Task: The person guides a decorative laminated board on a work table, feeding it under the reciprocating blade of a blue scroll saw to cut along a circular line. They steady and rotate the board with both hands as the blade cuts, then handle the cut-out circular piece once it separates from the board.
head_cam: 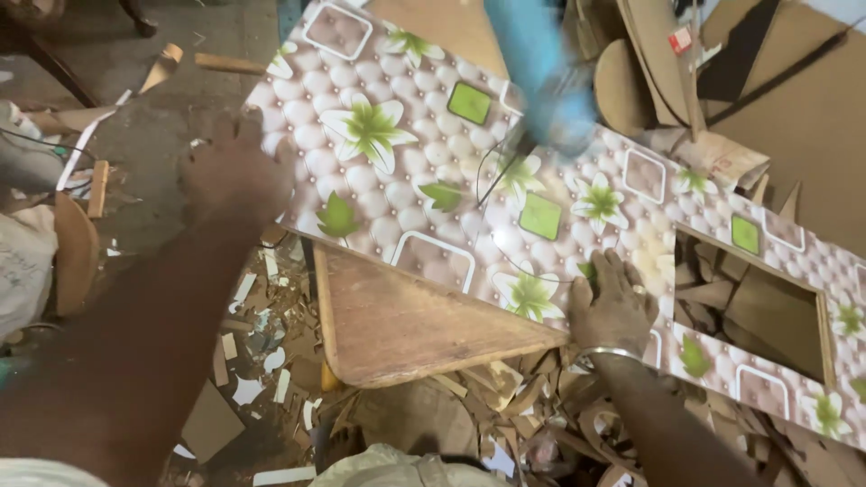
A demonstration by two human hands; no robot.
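From the head view, your hands both rest on the flower-printed panel (424, 180), a long thin sheet that lies slanted over the wooden bench (397, 325), overhanging it on both ends. Your left hand (236, 171) lies spread flat at the panel's left corner; your right hand (615, 302) presses open-palmed on the panel's near edge, just left of the rectangular cutout (753, 311). Neither hand grips anything.

The panel looks stiff but light, likely thin laminated board with a glossy, slippery face. It will probably flex where the cutout leaves narrow strips, so take it by the long edges left of the cutout, not by those strips.

Above the panel's middle hangs a blurred blue power tool (546, 77), its cord (492, 176) trailing across the print; who holds it is not shown. Below the panel's near edge, offcuts (505, 406) crowd the floor. Left of the panel, the floor (171, 117) has more room.
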